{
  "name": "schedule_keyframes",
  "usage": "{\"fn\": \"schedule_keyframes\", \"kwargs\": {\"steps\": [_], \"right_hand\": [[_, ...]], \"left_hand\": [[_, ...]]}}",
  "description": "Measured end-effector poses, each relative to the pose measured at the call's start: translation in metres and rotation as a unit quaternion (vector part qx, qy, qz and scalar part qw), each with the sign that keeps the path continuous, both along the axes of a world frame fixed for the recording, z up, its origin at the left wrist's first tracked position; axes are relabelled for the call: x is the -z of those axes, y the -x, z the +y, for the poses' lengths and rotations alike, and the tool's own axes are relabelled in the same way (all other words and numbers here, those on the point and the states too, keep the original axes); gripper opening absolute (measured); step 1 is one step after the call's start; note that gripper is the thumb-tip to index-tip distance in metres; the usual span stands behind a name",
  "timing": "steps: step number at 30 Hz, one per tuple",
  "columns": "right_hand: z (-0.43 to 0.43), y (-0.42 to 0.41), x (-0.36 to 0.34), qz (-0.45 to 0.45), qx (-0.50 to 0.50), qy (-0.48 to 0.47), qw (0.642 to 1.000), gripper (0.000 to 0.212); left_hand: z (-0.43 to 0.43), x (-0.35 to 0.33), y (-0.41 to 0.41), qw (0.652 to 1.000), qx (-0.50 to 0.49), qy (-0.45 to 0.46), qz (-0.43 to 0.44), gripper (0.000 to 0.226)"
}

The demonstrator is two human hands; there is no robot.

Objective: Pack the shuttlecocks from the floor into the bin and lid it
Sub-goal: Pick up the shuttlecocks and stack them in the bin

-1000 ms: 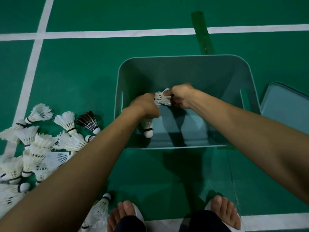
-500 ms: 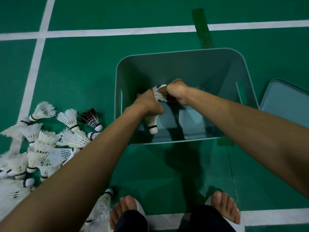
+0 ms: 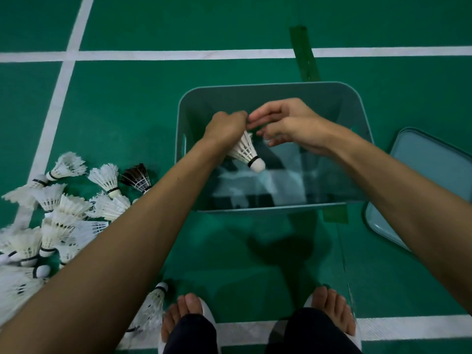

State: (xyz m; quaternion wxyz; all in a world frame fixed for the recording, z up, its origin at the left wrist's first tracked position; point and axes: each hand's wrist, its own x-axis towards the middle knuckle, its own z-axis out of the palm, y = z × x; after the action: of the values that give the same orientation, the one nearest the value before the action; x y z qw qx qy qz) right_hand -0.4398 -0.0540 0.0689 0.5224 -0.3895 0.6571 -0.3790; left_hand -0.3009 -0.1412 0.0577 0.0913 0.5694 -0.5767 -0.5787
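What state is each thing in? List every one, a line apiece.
bin: open, unlidded, standing on the floor.
lid: off, lying flat to the right of the bin.
held shuttlecock: gripped over the bin, cork end down.
left hand: closed on the held shuttlecock.
right hand: open, fingers spread, holding nothing.
shuttlecock pile: loose on the floor left of the bin, unpacked.
dark shuttlecock: lying at the pile's edge.

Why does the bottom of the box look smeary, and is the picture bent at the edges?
Head view: the bin floor is glossy and shows blurred pale reflections; the right hand is slightly motion-blurred, the shuttlecock in the left hand fairly sharp. Wide-angle lens bows the white floor lines; light is dim, with a soft shadow before the bin.
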Motion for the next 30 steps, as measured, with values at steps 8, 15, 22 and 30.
{"fn": "schedule_keyframes", "kwargs": {"steps": [8,15,22,30], "right_hand": [[0.005,-0.002,-0.004,0.114,-0.131,0.01,0.985,0.026],[0.005,0.016,0.025,0.314,0.106,-0.141,0.933,0.028],[-0.011,0.007,0.058,0.223,0.188,-0.224,0.93,0.019],[-0.021,-0.015,0.073,0.101,0.091,-0.176,0.975,0.01]], "left_hand": [[0.012,-0.001,0.006,0.999,0.023,-0.017,0.018,0.065],[0.01,0.009,-0.014,0.962,0.133,0.159,-0.178,0.019],[0.013,0.015,-0.025,0.864,0.324,0.154,-0.353,0.047],[0.007,0.035,-0.031,0.821,0.428,0.156,-0.343,0.057]]}}
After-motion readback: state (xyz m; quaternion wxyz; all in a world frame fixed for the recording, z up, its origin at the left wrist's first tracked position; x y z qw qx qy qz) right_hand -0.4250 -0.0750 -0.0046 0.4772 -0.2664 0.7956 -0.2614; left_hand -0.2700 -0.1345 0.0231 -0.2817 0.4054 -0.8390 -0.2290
